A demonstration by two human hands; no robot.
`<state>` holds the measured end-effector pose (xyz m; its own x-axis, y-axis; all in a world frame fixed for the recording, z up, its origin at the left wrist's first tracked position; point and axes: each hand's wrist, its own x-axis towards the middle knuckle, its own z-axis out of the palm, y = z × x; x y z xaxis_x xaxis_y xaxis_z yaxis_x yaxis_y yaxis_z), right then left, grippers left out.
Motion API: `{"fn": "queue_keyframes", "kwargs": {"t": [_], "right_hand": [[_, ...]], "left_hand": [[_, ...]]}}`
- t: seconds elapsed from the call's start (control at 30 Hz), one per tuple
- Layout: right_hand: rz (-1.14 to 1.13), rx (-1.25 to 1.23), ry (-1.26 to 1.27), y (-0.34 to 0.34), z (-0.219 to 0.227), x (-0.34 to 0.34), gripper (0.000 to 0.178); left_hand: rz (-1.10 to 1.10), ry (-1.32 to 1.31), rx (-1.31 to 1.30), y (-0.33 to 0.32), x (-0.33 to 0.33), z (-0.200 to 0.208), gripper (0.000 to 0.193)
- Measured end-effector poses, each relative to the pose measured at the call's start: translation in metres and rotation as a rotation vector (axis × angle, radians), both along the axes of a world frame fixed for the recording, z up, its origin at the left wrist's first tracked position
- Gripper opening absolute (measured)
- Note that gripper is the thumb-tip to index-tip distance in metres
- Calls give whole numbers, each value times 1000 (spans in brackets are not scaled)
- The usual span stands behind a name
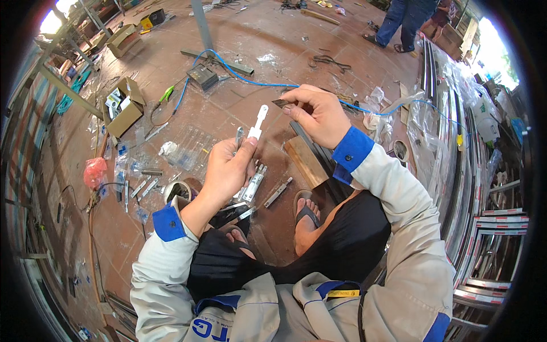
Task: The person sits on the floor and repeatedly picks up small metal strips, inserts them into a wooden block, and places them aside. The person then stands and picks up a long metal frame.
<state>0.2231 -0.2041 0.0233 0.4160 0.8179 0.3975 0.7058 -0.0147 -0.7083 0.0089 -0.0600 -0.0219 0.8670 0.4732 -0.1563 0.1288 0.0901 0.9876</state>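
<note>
My left hand (229, 166) is closed on a small white strip (260, 123), which stands up from the fingers with a rounded, holed end. A shiny metal piece (239, 137) also shows at those fingers; its kind is unclear. To the right and slightly higher, my right hand (320, 117) pinches a dark, pointed blade (280, 103). The blade's tip points left toward the strip, apart from it. Below the hands, several white and silver hardware pieces (253, 183) lie between my feet. Another narrow hardware piece (278, 192) rests beside them on the tiles.
A wooden block (303, 162) lies by dark metal profiles (312, 139). A blue cord (250, 82) crosses the floor past a grey box (203, 76). An open carton (126, 114) sits at left. Long frames (473, 239) are stacked at right. Another person's legs (399, 25) stand far right.
</note>
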Motion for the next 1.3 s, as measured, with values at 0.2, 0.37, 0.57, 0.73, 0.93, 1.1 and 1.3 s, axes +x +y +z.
{"fn": "queue_keyframes", "kwargs": {"t": [0.2, 0.37, 0.57, 0.73, 0.93, 1.1, 1.3], "right_hand": [[144, 142, -458, 3, 6, 1, 16], [169, 135, -735, 9, 3, 0, 17], [65, 133, -703, 11, 5, -1, 15], [-383, 187, -248, 7, 29, 30, 16], [16, -1, -211, 4, 6, 7, 15], [54, -14, -231, 5, 1, -1, 14], [94, -6, -346, 2, 5, 5, 17]], "left_hand": [[71, 110, 211, -5, 2, 3, 42], [56, 96, 266, -6, 0, 9, 41], [38, 95, 325, -4, -2, 8, 40], [-122, 222, 394, -22, -15, 8, 37], [-42, 168, 244, -2, -9, 1, 40], [-82, 192, 162, -3, -8, 13, 45], [-88, 151, 128, -3, -4, 3, 45]]}}
